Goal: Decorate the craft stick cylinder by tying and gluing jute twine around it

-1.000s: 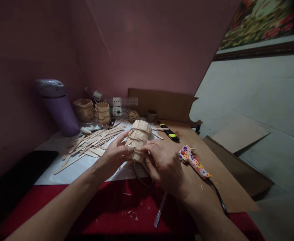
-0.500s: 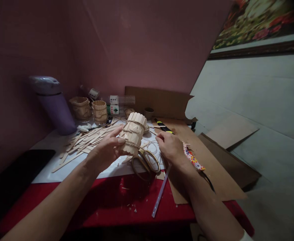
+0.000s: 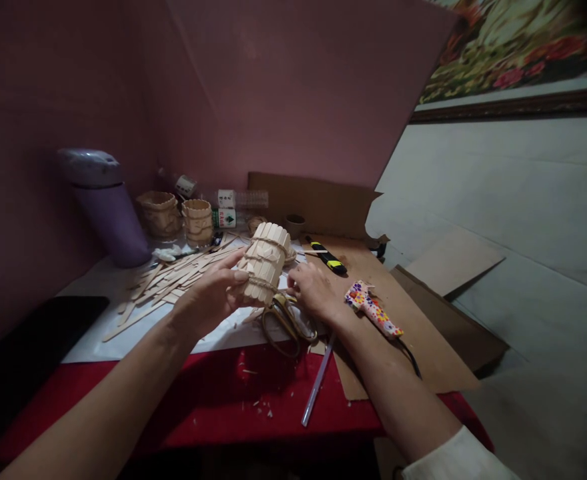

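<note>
A small cup made of wooden craft sticks, bound with rings of twine, is tilted in my left hand, whose thumb and fingers grip its left side. My right hand is a little to the right of the cup, above the gold-handled scissors. Its fingers are curled together; whatever they hold is too small to make out. A flowered glue gun lies beside my right forearm on a cardboard sheet. Near my right wrist lies a clear glue stick.
Loose craft sticks are spread over white paper at left. Behind them stand two finished stick cups, a purple bottle and plastic bottles. A black-and-yellow utility knife lies on the cardboard. Red cloth covers the table front.
My right hand has moved left, closer to the cup and scissors, uncovering more of the glue gun and utility knife. My left hand still holds the cup in nearly the same place.
</note>
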`<state>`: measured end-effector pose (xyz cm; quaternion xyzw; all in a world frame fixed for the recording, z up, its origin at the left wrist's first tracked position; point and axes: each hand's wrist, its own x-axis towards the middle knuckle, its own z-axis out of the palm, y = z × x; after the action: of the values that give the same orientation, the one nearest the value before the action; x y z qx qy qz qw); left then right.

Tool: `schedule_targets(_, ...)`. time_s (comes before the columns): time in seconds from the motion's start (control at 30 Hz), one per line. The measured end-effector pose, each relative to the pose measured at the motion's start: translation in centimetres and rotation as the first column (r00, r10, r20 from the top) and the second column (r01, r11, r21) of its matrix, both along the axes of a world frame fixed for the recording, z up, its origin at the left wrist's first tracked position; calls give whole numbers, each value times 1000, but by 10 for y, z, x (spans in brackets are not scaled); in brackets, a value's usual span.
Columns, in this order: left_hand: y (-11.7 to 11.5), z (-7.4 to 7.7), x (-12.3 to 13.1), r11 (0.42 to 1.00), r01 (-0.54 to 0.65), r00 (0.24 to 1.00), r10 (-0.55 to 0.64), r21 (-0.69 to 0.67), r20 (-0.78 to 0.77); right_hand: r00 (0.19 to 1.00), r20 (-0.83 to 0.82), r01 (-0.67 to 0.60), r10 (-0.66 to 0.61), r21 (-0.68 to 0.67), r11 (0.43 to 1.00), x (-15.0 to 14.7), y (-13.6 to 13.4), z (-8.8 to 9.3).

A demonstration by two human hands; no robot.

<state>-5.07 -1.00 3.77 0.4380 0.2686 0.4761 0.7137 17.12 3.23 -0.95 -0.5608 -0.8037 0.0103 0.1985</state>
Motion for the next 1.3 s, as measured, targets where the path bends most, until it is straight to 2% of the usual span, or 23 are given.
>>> schedule_targets(0.2, 1, 0, 1, 999, -22, 1000, 22, 30, -3, 973, -206, 116, -107, 31, 993, 1, -2, 6)
schedule_targets(0.37, 3, 0, 0, 999, -38, 999, 38, 38, -7, 902, -415, 137, -120, 12, 991, 3, -2, 7)
schedule_targets(0.43, 3, 0, 1, 998, -53, 998, 53, 36, -13, 800, -596, 117, -72, 37, 992, 3, -5, 10)
schedule_targets(0.5, 3, 0, 2, 998, -61, 998, 62, 35, -18, 641, -766, 63, 46, 113, 992, 2, -12, 14)
schedule_targets(0.53, 2, 0, 3, 998, -60, 998, 61, 33, -18, 583, -803, 33, 123, 175, 984, 1, -17, 17)
schedule_targets(0.57, 2, -1, 4, 998, -56, 998, 56, 26, -19, 563, -802, 2, 200, 244, 970, 0, -22, 21)
schedule_targets(0.67, 0, -1, 7, 998, -56, 998, 56, 0, -21, 627, -661, -107, 411, 449, 887, -6, -38, 28)
schedule_targets(0.77, -2, -2, 9, 999, -37, 999, 37, -8, -13, 665, -534, -205, 522, 541, 816, -12, -49, 30)
schedule_targets(0.83, -3, -3, 9, 1000, -10, 1000, 10, -15, -4, 680, -501, -214, 535, 563, 798, -14, -51, 30)
schedule_targets(1.03, -5, -2, 10, 999, 22, 1000, -22, -44, 15, 738, -472, -141, 483, 591, 794, -13, -49, 30)
schedule_targets(1.3, -4, -4, 10, 997, 27, 999, -24, -72, 42, 773, -410, -180, 485, 592, 786, -10, -49, 28)
